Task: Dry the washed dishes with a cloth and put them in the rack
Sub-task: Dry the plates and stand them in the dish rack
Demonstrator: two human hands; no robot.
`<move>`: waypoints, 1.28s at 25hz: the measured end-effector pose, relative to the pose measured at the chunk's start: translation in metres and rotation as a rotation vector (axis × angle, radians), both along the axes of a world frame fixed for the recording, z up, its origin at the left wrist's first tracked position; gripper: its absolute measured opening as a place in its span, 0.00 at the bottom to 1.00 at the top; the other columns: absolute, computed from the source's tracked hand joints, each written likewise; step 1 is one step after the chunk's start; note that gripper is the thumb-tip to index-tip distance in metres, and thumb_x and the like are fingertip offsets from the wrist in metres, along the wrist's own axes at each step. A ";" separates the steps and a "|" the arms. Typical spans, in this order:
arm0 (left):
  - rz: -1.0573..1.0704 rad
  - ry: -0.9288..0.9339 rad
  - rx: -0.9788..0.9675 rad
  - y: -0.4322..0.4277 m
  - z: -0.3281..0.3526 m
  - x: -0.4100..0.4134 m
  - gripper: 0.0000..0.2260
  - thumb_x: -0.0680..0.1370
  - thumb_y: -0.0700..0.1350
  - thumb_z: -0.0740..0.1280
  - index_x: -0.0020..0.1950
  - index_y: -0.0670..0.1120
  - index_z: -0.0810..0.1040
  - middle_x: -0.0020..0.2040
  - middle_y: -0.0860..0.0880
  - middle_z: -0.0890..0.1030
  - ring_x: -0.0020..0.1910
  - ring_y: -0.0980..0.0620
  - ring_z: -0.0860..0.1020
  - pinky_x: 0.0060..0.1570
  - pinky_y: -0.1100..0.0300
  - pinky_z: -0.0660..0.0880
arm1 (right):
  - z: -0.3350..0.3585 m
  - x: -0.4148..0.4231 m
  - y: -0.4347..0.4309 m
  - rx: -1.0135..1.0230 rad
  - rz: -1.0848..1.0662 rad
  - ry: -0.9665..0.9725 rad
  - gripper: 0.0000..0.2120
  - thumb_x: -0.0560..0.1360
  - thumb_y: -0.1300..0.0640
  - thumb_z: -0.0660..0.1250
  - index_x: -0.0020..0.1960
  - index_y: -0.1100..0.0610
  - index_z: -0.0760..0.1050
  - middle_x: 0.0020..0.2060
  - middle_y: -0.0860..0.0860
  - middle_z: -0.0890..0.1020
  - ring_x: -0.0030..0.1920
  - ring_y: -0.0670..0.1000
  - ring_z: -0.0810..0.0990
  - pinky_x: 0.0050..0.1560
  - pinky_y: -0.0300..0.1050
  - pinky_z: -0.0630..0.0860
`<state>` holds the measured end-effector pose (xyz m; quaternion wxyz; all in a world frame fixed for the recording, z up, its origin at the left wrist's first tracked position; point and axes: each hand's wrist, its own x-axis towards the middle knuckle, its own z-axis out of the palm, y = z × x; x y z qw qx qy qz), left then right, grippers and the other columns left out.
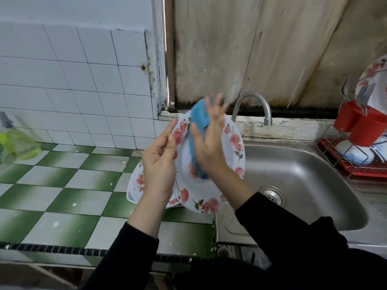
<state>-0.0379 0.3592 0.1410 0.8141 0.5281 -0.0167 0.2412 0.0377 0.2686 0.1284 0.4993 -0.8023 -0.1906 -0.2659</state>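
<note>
A white plate with red roses point(235, 147) is held upright and tilted over the counter's edge beside the sink. My left hand point(160, 162) grips its left rim, thumb on the front. My right hand point(209, 143) presses a blue cloth point(200, 118) flat against the plate's face, fingers spread and blurred. More rose-patterned plates point(136, 185) lie on the counter behind my left hand. The red wire rack point(343, 162) stands at the right of the sink, with bowls point(354, 153) in it and a rose plate point(374, 78) standing upright.
A steel sink point(303, 185) with a curved tap point(261, 105) fills the right half. A red cutlery holder point(360, 122) with forks hangs on the rack. A bottle of green liquid point(18, 145) stands at the far left on the green-and-white tiled counter point(62, 185).
</note>
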 end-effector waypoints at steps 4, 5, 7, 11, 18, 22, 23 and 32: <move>0.008 0.013 -0.142 0.019 0.001 0.003 0.12 0.81 0.37 0.60 0.60 0.46 0.79 0.56 0.47 0.83 0.58 0.50 0.80 0.56 0.60 0.78 | -0.030 -0.043 0.006 -0.360 0.394 -0.027 0.28 0.81 0.46 0.52 0.78 0.46 0.44 0.78 0.42 0.42 0.77 0.45 0.36 0.76 0.52 0.34; 0.008 0.025 -0.161 0.024 0.002 0.002 0.12 0.81 0.37 0.61 0.59 0.47 0.80 0.55 0.47 0.84 0.56 0.50 0.81 0.54 0.59 0.79 | -0.035 -0.040 -0.003 -0.451 0.393 -0.037 0.29 0.81 0.44 0.51 0.78 0.46 0.44 0.78 0.40 0.44 0.77 0.45 0.36 0.75 0.53 0.33; 0.029 0.035 -0.158 0.030 0.002 0.000 0.11 0.81 0.37 0.61 0.59 0.47 0.80 0.51 0.49 0.85 0.51 0.53 0.83 0.49 0.60 0.80 | -0.043 -0.028 -0.024 -0.627 0.308 -0.089 0.29 0.80 0.42 0.52 0.77 0.44 0.48 0.77 0.39 0.47 0.77 0.46 0.35 0.74 0.55 0.30; 0.070 0.037 -0.122 0.030 0.004 0.000 0.11 0.80 0.37 0.63 0.58 0.48 0.80 0.51 0.52 0.85 0.51 0.54 0.83 0.47 0.63 0.79 | -0.050 0.015 -0.061 -0.501 -0.078 -0.098 0.29 0.78 0.44 0.58 0.77 0.47 0.56 0.78 0.45 0.49 0.78 0.55 0.41 0.73 0.71 0.39; 0.055 0.059 -0.038 0.006 -0.003 0.000 0.12 0.81 0.37 0.62 0.61 0.48 0.79 0.52 0.54 0.84 0.54 0.57 0.81 0.48 0.67 0.77 | -0.012 -0.015 0.005 -0.125 0.220 0.006 0.32 0.83 0.54 0.57 0.77 0.41 0.39 0.79 0.48 0.44 0.78 0.49 0.40 0.77 0.59 0.43; 0.103 0.090 -0.169 0.036 -0.004 0.003 0.11 0.80 0.37 0.63 0.57 0.48 0.81 0.52 0.49 0.85 0.53 0.52 0.82 0.50 0.61 0.79 | -0.058 -0.039 -0.013 -0.561 0.466 0.009 0.29 0.82 0.50 0.56 0.78 0.48 0.45 0.78 0.43 0.44 0.77 0.44 0.38 0.77 0.53 0.38; 0.122 0.100 -0.142 0.042 -0.006 0.002 0.11 0.80 0.37 0.63 0.57 0.48 0.81 0.52 0.50 0.85 0.52 0.53 0.83 0.51 0.60 0.79 | -0.065 -0.030 -0.026 -0.662 0.401 -0.014 0.29 0.82 0.48 0.56 0.79 0.46 0.47 0.77 0.42 0.44 0.77 0.45 0.36 0.77 0.55 0.36; 0.022 0.006 0.011 0.015 0.013 -0.007 0.11 0.79 0.37 0.64 0.57 0.49 0.80 0.54 0.51 0.84 0.55 0.53 0.82 0.52 0.63 0.78 | -0.020 0.014 -0.015 -0.186 -0.018 -0.154 0.35 0.79 0.54 0.63 0.79 0.53 0.47 0.78 0.50 0.41 0.78 0.55 0.36 0.76 0.58 0.38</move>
